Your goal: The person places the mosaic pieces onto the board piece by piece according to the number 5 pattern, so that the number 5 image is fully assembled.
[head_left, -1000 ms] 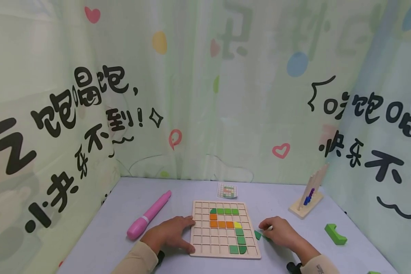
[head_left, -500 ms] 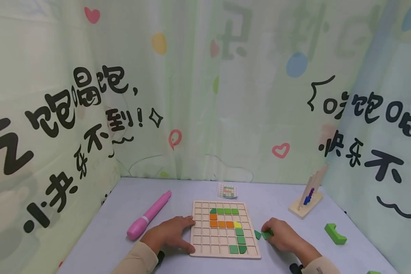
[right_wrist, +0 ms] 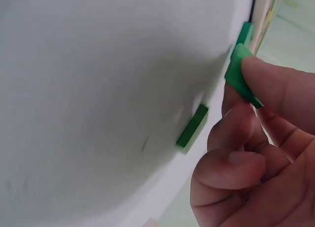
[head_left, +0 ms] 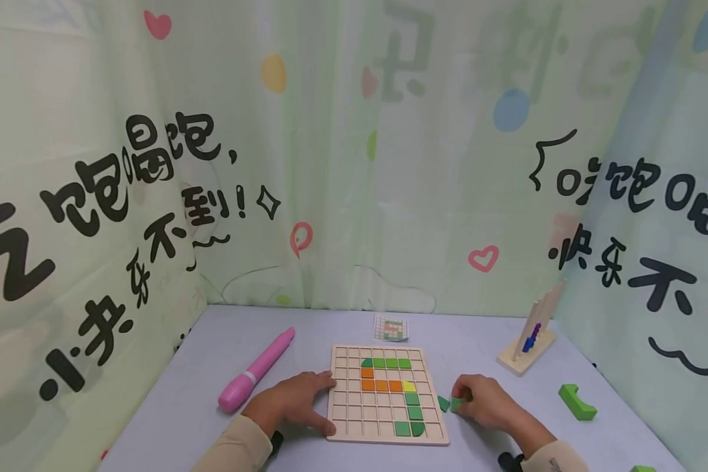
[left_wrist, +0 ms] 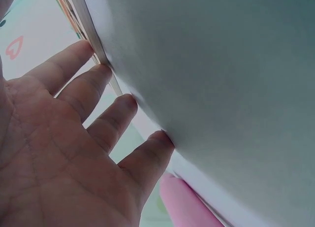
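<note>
My left hand (head_left: 292,401) rests at the left edge of a wooden grid board (head_left: 348,414), its fingers spread and fairly straight. In the left wrist view, some of its fingertips (left_wrist: 101,72) touch the board's side. Green, orange and yellow tiles fill some of the board's squares in a bent line. Right of the board, my right hand (head_left: 486,405) pinches a green tile (right_wrist: 238,74) between thumb and finger. A loose green tile (head_left: 444,403) lies between that hand and the board. Another green tile (right_wrist: 193,127) lies on the table below the hand in the right wrist view.
A pink pen-shaped object (head_left: 256,370) lies left of the board. Behind the board is a small pattern card (head_left: 392,328). At the right stand a wooden stand with blue and purple pieces (head_left: 528,344) and a notched green block (head_left: 578,403). Printed curtains (head_left: 342,196) surround the table.
My right hand has shifted slightly right and has tipped up a green tile in its pinch, bringing it into clearer view. The left hand and the board stay where they were.
</note>
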Demonstrator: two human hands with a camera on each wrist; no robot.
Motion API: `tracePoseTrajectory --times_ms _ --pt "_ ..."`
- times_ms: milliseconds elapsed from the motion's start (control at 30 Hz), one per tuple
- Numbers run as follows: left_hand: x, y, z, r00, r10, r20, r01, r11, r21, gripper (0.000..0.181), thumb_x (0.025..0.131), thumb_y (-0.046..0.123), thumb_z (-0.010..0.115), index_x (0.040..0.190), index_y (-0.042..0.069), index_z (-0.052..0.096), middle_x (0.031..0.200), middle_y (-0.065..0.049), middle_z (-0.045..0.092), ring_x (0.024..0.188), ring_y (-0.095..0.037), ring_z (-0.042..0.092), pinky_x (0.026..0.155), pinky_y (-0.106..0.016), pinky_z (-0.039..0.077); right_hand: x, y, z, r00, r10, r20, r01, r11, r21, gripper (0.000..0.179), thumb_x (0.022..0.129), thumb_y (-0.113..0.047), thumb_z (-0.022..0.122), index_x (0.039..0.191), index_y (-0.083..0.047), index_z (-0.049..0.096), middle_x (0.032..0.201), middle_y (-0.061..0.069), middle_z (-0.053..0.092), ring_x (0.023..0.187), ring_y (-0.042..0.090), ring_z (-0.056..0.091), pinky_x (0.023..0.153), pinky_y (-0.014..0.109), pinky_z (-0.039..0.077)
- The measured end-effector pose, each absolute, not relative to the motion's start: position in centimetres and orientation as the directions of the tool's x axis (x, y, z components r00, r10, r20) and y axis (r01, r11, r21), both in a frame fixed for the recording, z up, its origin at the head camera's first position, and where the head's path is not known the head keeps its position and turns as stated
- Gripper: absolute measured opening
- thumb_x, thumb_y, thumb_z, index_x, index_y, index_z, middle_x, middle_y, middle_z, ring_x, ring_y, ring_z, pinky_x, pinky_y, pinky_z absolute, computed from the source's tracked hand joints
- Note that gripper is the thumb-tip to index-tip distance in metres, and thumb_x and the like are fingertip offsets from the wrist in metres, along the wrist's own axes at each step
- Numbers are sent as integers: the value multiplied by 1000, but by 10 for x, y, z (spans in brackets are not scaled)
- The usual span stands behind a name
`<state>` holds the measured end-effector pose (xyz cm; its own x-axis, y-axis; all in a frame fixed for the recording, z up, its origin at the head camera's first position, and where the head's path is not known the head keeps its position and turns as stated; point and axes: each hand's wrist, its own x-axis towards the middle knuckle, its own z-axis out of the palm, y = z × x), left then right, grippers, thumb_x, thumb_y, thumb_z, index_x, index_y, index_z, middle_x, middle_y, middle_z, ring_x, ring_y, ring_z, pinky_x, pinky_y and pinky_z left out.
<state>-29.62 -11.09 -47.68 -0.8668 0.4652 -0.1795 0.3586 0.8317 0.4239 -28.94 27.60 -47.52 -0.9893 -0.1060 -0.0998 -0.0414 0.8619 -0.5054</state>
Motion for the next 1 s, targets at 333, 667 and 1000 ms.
tracePoseTrajectory --times_ms 333,667,1000 --pt "-297 -111 -480 -870 455 -188 346 837 423 90 75 52 90 151 20 54 163 -1 46 150 -32 42 122 -51 36 -287 252 -474 -983 -126 -130 -11 759 -651 14 87 1 76 93 -9 68 85 2 61 82 18 54 69 30 46" --pt "-297 -111 -482 -869 454 -196 342 837 427 89 75 51 90 150 20 54 163 0 45 150 -32 41 122 -52 36 -278 228 -475 -931 -336 -143 -125 660 -741 11 88 -4 76 95 -5 69 81 2 60 79 17 54 63 24 42" --pt "-297 -110 -479 -872 445 -203 329 841 430 91 75 51 90 152 21 53 164 1 44 152 -32 39 123 -51 34 -270 196 -473 -900 -420 -121 -196 637 -746 8 89 -7 76 93 -6 70 81 1 61 79 18 54 63 24 42"
